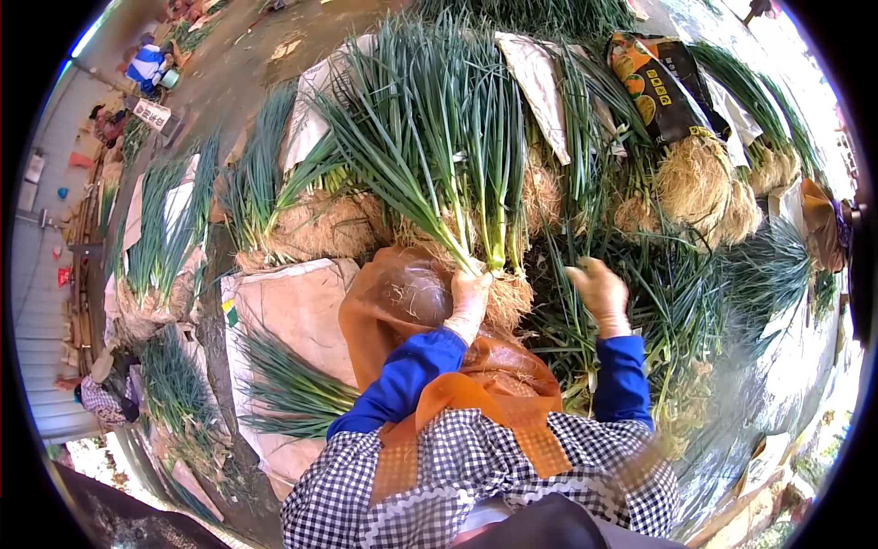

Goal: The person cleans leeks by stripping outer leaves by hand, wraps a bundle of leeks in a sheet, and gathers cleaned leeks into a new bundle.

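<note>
Long green onions (448, 247) with pale stems are gripped near the root end by my left hand (468, 297), its fingers closed around them. Their leaves fan up and away from me, over a large heap of green onions (430, 110) with straw-coloured roots. A tangle of roots (508, 297) lies just right of that hand. My right hand (601, 291) is raised to the right, fingers loosely bent and apart, with nothing visible in it. Below it lie loose green leaves (677, 302). An orange plastic apron (375, 320) covers my lap.
A flattened sack (293, 316) with a few green onions (297, 384) on it lies to the left. Further bundles (315, 224) stand behind. A black printed bag (663, 91) covers bundles at the back right. Other people (108, 398) sit along the left side.
</note>
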The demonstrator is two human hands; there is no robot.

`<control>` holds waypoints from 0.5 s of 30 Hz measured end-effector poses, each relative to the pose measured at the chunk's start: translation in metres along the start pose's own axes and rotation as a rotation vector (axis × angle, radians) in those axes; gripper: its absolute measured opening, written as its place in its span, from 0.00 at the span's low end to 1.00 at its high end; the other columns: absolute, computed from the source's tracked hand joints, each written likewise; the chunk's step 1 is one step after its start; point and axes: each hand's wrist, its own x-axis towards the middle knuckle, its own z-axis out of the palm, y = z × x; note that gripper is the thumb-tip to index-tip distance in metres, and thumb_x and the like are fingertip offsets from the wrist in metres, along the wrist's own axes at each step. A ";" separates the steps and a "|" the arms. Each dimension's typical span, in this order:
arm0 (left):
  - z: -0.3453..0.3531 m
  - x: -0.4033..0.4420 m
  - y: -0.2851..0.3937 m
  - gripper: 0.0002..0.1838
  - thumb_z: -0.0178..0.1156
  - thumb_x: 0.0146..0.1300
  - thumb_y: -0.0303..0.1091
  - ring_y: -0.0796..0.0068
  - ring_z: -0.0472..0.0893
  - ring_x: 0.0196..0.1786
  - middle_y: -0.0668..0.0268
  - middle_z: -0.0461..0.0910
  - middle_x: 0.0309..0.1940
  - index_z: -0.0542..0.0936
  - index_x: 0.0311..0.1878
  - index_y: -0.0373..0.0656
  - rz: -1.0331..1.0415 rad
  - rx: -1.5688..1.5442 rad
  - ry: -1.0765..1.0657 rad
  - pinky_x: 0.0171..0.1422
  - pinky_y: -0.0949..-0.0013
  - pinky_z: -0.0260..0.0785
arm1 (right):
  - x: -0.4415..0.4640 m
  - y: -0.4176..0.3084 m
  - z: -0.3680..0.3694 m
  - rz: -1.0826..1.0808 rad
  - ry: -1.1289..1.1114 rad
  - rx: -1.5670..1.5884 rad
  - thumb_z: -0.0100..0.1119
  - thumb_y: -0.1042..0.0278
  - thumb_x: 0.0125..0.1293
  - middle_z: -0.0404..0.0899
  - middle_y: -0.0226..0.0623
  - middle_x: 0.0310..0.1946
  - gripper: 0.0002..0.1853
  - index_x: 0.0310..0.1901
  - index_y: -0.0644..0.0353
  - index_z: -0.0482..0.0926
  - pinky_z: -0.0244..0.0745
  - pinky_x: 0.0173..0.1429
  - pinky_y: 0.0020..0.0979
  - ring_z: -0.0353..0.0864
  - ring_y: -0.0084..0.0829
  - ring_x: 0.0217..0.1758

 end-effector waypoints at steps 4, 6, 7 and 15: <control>-0.007 -0.010 0.002 0.14 0.64 0.49 0.24 0.78 0.74 0.35 0.68 0.76 0.33 0.75 0.40 0.38 0.054 -0.033 -0.071 0.39 0.75 0.69 | 0.012 -0.102 0.038 -0.345 -0.298 0.205 0.62 0.45 0.54 0.80 0.36 0.35 0.29 0.52 0.58 0.73 0.74 0.41 0.32 0.81 0.33 0.37; -0.007 -0.009 -0.001 0.14 0.64 0.50 0.24 0.78 0.75 0.37 0.68 0.77 0.35 0.75 0.41 0.39 0.047 -0.064 -0.094 0.40 0.75 0.70 | 0.025 -0.103 0.070 -0.394 -0.304 0.190 0.56 0.49 0.60 0.79 0.43 0.32 0.18 0.40 0.57 0.76 0.74 0.40 0.35 0.79 0.41 0.35; -0.005 -0.013 0.004 0.15 0.63 0.51 0.23 0.78 0.75 0.38 0.68 0.77 0.36 0.74 0.43 0.39 0.037 -0.174 -0.126 0.42 0.75 0.70 | 0.023 -0.106 0.075 -0.498 -0.217 0.272 0.54 0.51 0.61 0.78 0.46 0.30 0.16 0.37 0.57 0.77 0.74 0.40 0.36 0.79 0.44 0.35; -0.017 0.000 -0.038 0.16 0.58 0.52 0.18 0.72 0.77 0.41 0.67 0.78 0.37 0.74 0.46 0.39 -0.228 -0.591 -0.168 0.47 0.70 0.72 | -0.014 -0.089 0.064 -0.626 -0.109 -0.283 0.54 0.56 0.61 0.74 0.33 0.16 0.14 0.21 0.51 0.76 0.71 0.22 0.35 0.76 0.34 0.18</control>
